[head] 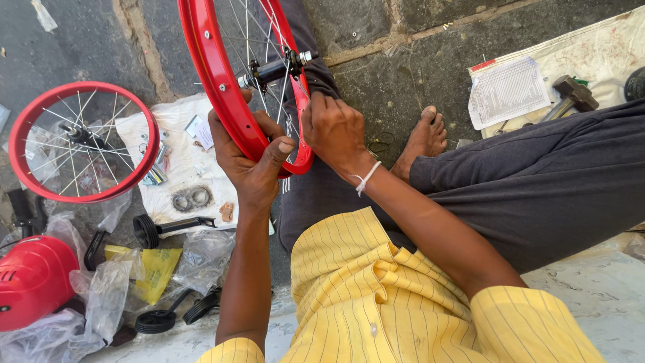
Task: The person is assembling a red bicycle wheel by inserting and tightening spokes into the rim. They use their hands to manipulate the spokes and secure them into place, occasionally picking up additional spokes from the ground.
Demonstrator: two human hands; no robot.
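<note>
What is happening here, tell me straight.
A person seated on the stone ground holds a red spoked wheel upright over the lap. The left hand grips the rim from below, thumb up; the right hand reaches in among the spokes near the black hub. A second red wheel lies flat at the left, beside a red helmet and small black wheels.

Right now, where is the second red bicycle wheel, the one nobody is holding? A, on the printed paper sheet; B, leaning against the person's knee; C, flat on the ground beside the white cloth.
C: the second red wheel lies flat on the stone ground, its rim overlapping the white cloth, clear of both hands.
</note>
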